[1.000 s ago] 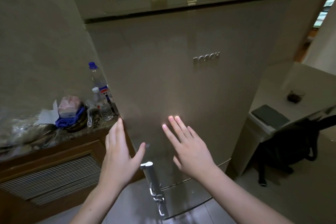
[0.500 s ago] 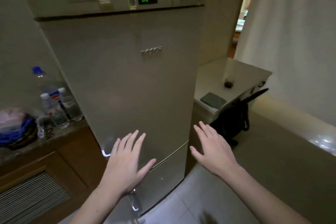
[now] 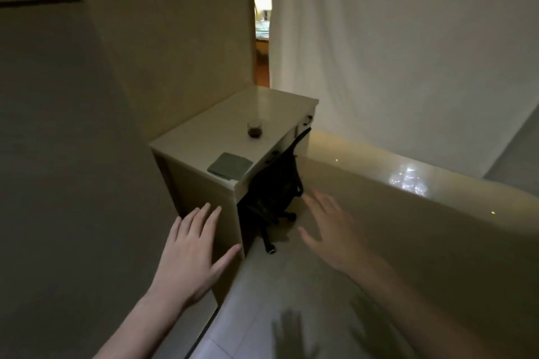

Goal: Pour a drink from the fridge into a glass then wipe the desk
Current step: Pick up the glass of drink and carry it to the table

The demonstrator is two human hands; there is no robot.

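A white desk (image 3: 210, 128) stands ahead in the corner. On it sits a small glass (image 3: 254, 128) with dark drink in its bottom, and nearer me a folded grey-green cloth (image 3: 230, 165) by the front edge. The closed fridge (image 3: 52, 140) fills the left side of the view. My left hand (image 3: 192, 253) hovers open, fingers spread, in front of the desk's side panel. My right hand (image 3: 332, 230) is blurred, also open and holding nothing, over the floor to the right of the desk.
A black office chair (image 3: 274, 195) is tucked under the desk. A white curtain (image 3: 408, 52) hangs on the right, with a low ledge (image 3: 408, 183) below it. A narrow lit doorway (image 3: 261, 23) opens beyond the desk. Pale tiled floor (image 3: 262, 300) lies below my hands.
My view has swung right, away from the fridge door toward the desk. Both hands came off the fridge front and now float in front of the desk; the counter with bottles left the view.
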